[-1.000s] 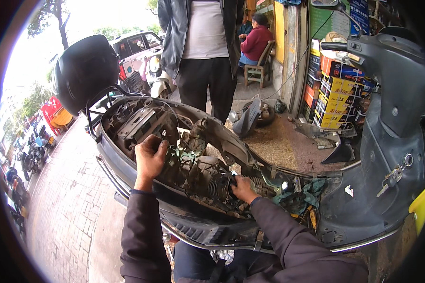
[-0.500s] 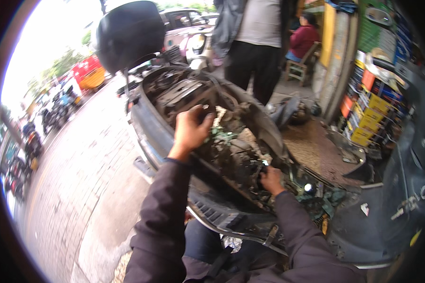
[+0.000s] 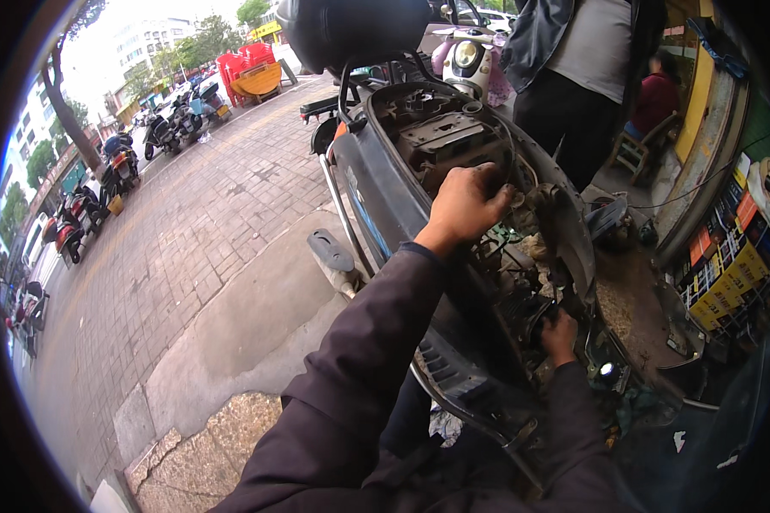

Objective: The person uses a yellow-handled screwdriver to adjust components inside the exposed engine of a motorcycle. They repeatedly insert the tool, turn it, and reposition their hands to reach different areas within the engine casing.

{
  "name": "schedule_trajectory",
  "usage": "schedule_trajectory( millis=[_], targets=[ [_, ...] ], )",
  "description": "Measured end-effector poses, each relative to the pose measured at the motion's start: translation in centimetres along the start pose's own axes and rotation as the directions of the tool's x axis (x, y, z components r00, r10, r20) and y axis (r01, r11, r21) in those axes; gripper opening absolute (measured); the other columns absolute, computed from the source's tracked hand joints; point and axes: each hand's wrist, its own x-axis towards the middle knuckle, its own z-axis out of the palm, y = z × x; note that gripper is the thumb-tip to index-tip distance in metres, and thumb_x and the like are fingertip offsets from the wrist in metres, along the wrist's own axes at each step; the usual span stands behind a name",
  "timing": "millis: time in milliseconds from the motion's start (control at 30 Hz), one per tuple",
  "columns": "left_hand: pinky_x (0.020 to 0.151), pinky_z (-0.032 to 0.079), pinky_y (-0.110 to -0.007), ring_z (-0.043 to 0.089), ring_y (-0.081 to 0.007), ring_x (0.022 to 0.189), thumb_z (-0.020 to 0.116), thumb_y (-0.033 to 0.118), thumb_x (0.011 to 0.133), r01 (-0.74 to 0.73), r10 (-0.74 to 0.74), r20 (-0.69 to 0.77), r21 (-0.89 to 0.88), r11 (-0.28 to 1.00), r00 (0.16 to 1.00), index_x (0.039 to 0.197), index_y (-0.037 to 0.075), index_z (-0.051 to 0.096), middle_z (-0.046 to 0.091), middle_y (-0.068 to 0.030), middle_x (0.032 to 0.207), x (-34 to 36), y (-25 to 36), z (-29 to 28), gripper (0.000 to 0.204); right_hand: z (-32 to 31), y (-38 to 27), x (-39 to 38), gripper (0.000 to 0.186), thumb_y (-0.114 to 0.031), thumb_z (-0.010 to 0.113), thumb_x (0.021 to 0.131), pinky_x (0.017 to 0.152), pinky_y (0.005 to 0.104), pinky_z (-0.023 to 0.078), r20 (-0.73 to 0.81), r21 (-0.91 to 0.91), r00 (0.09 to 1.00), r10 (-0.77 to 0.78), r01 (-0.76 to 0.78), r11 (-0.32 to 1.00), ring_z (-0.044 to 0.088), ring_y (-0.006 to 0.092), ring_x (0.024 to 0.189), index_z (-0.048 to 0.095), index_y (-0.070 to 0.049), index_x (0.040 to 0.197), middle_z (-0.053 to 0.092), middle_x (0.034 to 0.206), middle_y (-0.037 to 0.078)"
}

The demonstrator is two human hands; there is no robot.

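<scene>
A dark scooter [image 3: 369, 222] with its body opened stretches in front of me. My left hand [image 3: 466, 201] is over the open rear bay, below the metal tray [image 3: 441, 128], fingers curled; what they hold, if anything, is hidden. My right hand [image 3: 559, 333] is lower down at the engine [image 3: 518, 286], its fingers closed on a dark part that I cannot make out. A small lit lamp [image 3: 607, 369] shines just below it, beside a greenish rag [image 3: 637, 402].
A person [image 3: 582, 60] stands across the scooter; another [image 3: 659, 94] sits by a doorway. Stacked boxes [image 3: 727, 286] are at the right. Parked scooters [image 3: 77, 222], red stacked chairs [image 3: 235, 73] and a paved pavement [image 3: 188, 214] are at the left.
My view has swung left toward the street, so the scooter sits farther right and more upright in the picture. Both hands stay at the same parts of the scooter, fingers still curled.
</scene>
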Motion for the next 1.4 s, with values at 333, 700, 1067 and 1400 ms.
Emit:
schedule_trajectory(
  millis=[333,700,1067,1400],
  targets=[
    [0.073,0.054,-0.030,0.067,-0.0146,0.081,0.071,0.014,0.087,0.040,-0.035,0.028,-0.239,0.970,0.999,0.101,-0.010,0.068,0.073,-0.0156,0.086,0.3,-2.1,1.0,0.028,-0.4,-0.6,-0.8,0.027,-0.024,0.070,0.084,0.071,0.0515,0.049,-0.065,-0.093,0.998,0.013,-0.019,0.996,0.061,0.0460,0.087,0.063,0.000,0.094,0.065,0.090,0.025],
    [0.065,0.048,-0.028,0.058,-0.0103,0.065,0.069,0.019,0.087,-0.029,0.029,-0.002,-0.056,0.998,1.000,0.084,-0.002,0.068,0.067,-0.0084,0.070,0.4,-1.5,0.9,0.021,-5.7,-1.5,-7.7,0.035,-0.030,0.051,0.098,0.076,0.0547,0.047,0.220,-0.084,0.919,0.326,-0.315,0.945,0.060,0.0469,0.089,0.062,0.003,0.090,0.064,0.090,0.028],
    [0.066,0.046,-0.025,0.056,-0.0077,0.067,0.069,0.016,0.088,-0.016,0.017,0.013,-0.100,0.995,1.000,0.087,-0.003,0.068,0.065,-0.0035,0.071,0.3,-1.4,0.8,0.020,-4.3,-3.7,-7.4,0.040,-0.031,0.051,0.098,0.082,0.0543,0.049,0.320,-0.120,0.879,0.354,-0.333,0.935,0.063,0.0490,0.090,0.066,0.005,0.092,0.066,0.093,0.032],
    [0.065,0.045,-0.024,0.054,-0.0068,0.069,0.068,0.014,0.088,0.008,-0.004,0.035,-0.134,0.991,0.999,0.086,-0.003,0.067,0.064,-0.0021,0.072,0.1,-1.0,0.7,0.017,-6.1,-3.7,-7.8,0.031,-0.027,0.054,0.095,0.063,0.0528,0.052,0.281,-0.348,0.944,0.176,-0.071,0.935,0.065,0.0445,0.069,0.060,0.003,0.096,0.066,0.075,0.025]
  ],
)
